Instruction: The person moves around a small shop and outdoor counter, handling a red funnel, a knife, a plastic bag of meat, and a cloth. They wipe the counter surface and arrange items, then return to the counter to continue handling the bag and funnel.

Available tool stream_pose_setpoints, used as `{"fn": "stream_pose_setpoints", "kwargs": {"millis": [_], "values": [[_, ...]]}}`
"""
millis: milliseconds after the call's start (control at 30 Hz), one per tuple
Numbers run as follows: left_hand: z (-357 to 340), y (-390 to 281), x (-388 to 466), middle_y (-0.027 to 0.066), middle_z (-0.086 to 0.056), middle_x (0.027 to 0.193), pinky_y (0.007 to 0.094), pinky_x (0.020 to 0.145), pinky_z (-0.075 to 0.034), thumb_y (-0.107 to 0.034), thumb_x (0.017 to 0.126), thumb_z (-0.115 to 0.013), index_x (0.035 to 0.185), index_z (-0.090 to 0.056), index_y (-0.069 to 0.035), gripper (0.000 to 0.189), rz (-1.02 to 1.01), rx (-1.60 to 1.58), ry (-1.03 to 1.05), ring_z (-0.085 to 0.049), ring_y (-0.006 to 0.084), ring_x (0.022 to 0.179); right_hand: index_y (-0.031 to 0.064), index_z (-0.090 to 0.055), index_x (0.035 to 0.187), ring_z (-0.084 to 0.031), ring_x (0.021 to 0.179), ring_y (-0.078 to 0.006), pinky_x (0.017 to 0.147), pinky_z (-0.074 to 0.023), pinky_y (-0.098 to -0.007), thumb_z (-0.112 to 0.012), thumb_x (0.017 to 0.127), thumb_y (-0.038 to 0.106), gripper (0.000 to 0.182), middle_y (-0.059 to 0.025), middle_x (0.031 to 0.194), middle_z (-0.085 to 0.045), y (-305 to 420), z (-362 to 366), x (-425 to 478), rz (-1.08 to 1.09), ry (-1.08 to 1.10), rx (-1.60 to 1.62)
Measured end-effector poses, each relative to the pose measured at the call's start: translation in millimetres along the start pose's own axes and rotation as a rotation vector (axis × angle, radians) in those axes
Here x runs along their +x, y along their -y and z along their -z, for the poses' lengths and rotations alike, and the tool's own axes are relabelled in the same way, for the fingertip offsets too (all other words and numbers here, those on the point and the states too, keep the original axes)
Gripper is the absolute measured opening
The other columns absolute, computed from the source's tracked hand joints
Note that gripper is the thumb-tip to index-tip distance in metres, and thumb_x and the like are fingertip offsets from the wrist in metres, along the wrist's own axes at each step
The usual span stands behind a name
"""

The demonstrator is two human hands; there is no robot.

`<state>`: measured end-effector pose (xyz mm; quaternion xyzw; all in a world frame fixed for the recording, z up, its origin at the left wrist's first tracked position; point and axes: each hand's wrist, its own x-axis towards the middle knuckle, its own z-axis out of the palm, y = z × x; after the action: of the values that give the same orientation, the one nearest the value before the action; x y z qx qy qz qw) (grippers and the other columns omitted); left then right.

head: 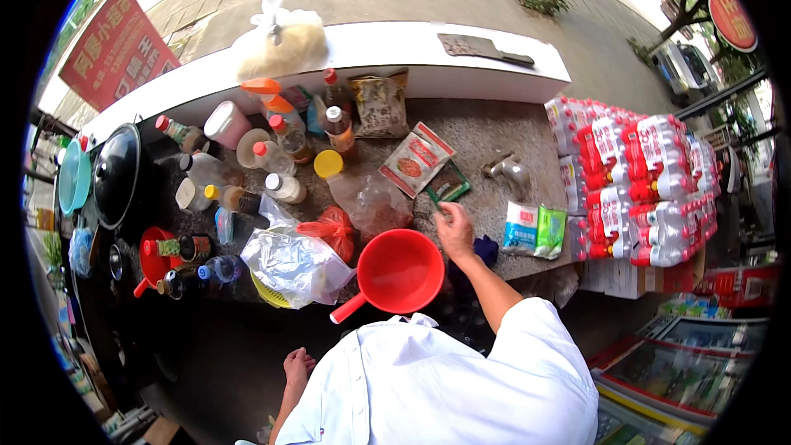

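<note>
My right hand (456,228) reaches over the stone counter, its thumb and fingertips at the lower corner of a dark green packet (450,184). Whether the fingers grip that corner is unclear. A red and white food packet (415,159) partly covers the green one. To the left of my right wrist is a red plastic water ladle (401,272), its handle pointing toward me. My left hand (298,363) hangs low beside my body, away from the counter, with fingers curled and nothing visible in them.
Bottles (290,139) and jars crowd the counter's left half, near a black wok lid (117,176). Plastic film covers a yellow basket (272,293). A cleaver (485,49) lies on the white ledge (426,80). Shrink-wrapped bottles (639,188) are stacked at the right.
</note>
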<state>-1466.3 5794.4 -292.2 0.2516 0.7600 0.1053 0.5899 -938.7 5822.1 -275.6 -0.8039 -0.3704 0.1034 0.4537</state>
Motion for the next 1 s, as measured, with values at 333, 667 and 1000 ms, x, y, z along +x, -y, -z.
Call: {"fn": "stream_pose_setpoints", "kwargs": {"millis": [333,667,1000], "values": [[0.3,-36.6,-8.6,0.0087,-0.059,0.073,0.0303,0.053,-0.051,-0.003,0.084,-0.055,0.1,-0.057,0.001,0.016,-0.113,0.336,-0.031,-0.059,0.0188,0.06,0.0003,-0.05,0.122,-0.05,0.109,-0.0388,0.094,-0.0413,-0.0446,-0.074,0.073,0.02,0.058,-0.0217,0.116,-0.053,-124.4,138.8,29.6,-0.234,-0.296,-0.511],[-27.7,-40.3,-40.7,0.0082,-0.057,0.069,0.0324,0.05,-0.051,-0.012,0.088,-0.058,0.092,-0.06,-0.002,0.011,-0.126,0.28,-0.077,-0.059,0.0194,0.057,0.0039,-0.058,0.113,-0.053,0.108,-0.0375,0.092,-0.0427,-0.0456,-0.074,0.071,0.027,0.051,-0.0183,0.113,-0.059,-153.7,148.4,96.5,-0.363,-0.091,-0.535],[-9.7,30.4,-19.6,0.0066,-0.065,0.079,0.0313,0.061,-0.05,-0.019,0.082,-0.066,0.093,-0.068,0.001,0.022,-0.225,0.204,-0.153,-0.058,0.0145,0.07,0.0025,-0.061,0.099,-0.061,0.097,-0.0383,0.083,-0.0481,-0.0457,-0.078,0.067,0.029,0.045,-0.0198,0.101,-0.065,-165.8,142.7,113.1,-0.451,-0.022,-0.385]]}}
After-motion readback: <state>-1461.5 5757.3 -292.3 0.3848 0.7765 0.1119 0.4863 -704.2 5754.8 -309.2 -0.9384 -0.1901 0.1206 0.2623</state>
